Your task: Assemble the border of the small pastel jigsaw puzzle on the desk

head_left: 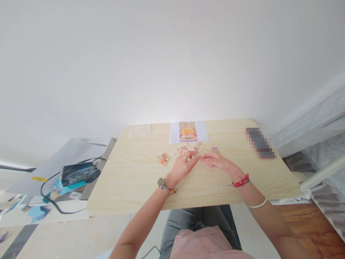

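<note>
My left hand (184, 165), with a ring on one finger, reaches over the middle of the table with its fingers curled and pressed together. Opposite it, my right hand (217, 160) has its fingertips pinched, and the tips of both hands meet. Whatever lies between them, if anything, is too small to make out. Just beyond the hands is a loose pile of jigsaw puzzle pieces (184, 148), partly hidden by my left fingers. Orange jigsaw pieces (162, 159) form a smaller heap to the left. A few purplish pieces (214, 149) lie behind my right hand.
A printed sheet with a yellow cartoon picture (188, 131) lies at the back of the wooden table (129, 180), near the wall. A pixelated dark phone-like object (260, 144) rests at the right. A clear flat sheet (140, 131) lies back left; papers and a notebook (79, 173) sit left of the table.
</note>
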### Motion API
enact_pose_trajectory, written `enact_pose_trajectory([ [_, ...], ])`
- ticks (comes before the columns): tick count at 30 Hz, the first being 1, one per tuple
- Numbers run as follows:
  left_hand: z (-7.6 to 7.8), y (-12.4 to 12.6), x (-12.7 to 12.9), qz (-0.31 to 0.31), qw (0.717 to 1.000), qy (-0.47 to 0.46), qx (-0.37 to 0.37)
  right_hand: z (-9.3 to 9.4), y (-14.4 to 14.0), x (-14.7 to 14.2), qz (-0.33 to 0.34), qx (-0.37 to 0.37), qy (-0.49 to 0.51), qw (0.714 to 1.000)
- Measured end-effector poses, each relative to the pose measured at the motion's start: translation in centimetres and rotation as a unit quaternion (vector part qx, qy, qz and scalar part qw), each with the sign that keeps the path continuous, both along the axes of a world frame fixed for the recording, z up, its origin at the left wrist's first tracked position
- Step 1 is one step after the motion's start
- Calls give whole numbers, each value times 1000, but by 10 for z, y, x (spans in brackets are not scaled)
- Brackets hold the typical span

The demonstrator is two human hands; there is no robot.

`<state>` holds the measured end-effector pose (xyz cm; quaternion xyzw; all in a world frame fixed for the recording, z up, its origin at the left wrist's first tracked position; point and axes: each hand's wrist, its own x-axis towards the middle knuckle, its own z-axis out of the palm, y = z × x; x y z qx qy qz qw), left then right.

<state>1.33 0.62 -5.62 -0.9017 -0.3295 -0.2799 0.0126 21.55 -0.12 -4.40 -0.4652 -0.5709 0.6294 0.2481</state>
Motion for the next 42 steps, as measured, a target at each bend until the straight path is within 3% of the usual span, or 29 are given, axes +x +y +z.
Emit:
enact_pose_trajectory([
  [4, 8, -3, -2, -13, 1000, -5, -17, 3, -3, -3, 31, -27, 91, 995],
  [8, 20, -4, -3, -4, 998, 20, -54, 1, -6, -6, 12, -2, 66, 998],
  [11, 24, -3, -2, 24, 996, 39, -75, 3, -11, -6, -73, 121, -17, 990],
  [13, 24, -2, -1, 44, 995, 46, -81, 6, -15, -6, -117, 235, -87, 961],
  [16, 22, -3, 2, 59, 993, 54, -87, 9, -20, -8, -112, 362, -185, 907],
  [19, 21, -5, 5, 67, 991, 61, -94, 7, -22, -12, -88, 421, -250, 867],
  [24, 20, -6, 3, 77, 986, 78, -124, 3, -20, -18, -71, 435, -308, 843],
  [42, 20, -6, -4, 50, 988, 13, -145, 3, -20, -19, -54, 442, -310, 840],
])
